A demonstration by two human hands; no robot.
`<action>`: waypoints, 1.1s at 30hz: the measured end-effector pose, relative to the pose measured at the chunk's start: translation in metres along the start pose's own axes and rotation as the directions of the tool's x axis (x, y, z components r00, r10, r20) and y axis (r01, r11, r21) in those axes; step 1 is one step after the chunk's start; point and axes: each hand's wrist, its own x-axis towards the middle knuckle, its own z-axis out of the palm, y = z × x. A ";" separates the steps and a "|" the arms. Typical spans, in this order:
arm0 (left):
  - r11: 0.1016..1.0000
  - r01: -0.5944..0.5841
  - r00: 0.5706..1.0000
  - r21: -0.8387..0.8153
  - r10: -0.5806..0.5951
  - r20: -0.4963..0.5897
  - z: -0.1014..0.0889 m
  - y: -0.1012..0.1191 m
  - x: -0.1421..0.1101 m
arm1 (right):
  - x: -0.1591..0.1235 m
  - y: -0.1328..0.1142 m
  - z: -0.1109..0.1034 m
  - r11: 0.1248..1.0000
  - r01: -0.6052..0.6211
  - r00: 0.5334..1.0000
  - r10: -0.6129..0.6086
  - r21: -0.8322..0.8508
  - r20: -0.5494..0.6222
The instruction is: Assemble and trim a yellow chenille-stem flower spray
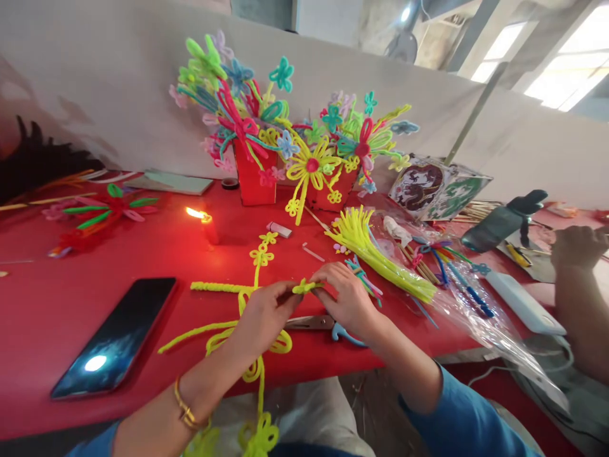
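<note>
Between the fingertips of my left hand (269, 309) and my right hand (346, 295) is a small bent yellow pipe cleaner (305, 287), pinched from both sides. A larger yellow pipe-cleaner flower (219, 339) lies partly beneath my left hand and wrist, with small flowers on stems at its top and hanging over the table's front edge. Scissors (311, 323) with blue handles rest on the table under my hands, the blades pointing left. Near my right forearm lies a bundle of loose yellow pipe cleaners (390, 260) on clear plastic.
A lit red candle (209, 230) burns on the red table (157, 254), left of my hands. A phone (118, 336) lies front left. Pipe-cleaner bouquets in red pots (257, 174) stand behind. Rightward are a bottle (497, 225), a white power bank (526, 303) and another person's arm (578, 298).
</note>
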 end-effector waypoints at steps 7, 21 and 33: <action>0.982 0.001 0.968 -0.187 -0.048 -0.248 0.003 -0.003 -0.032 | -0.011 -0.027 -0.004 0.977 0.211 0.971 -0.206 0.026 -0.121; 0.935 -0.026 0.979 -0.354 -0.048 -0.197 -0.005 -0.011 -0.043 | -0.002 -0.040 -0.001 0.977 0.205 0.972 -0.196 0.059 -0.133; 0.971 -0.125 0.946 -0.205 0.054 -0.321 -0.014 -0.019 -0.042 | 0.009 -0.044 0.010 0.989 0.121 0.992 -0.117 0.088 -0.057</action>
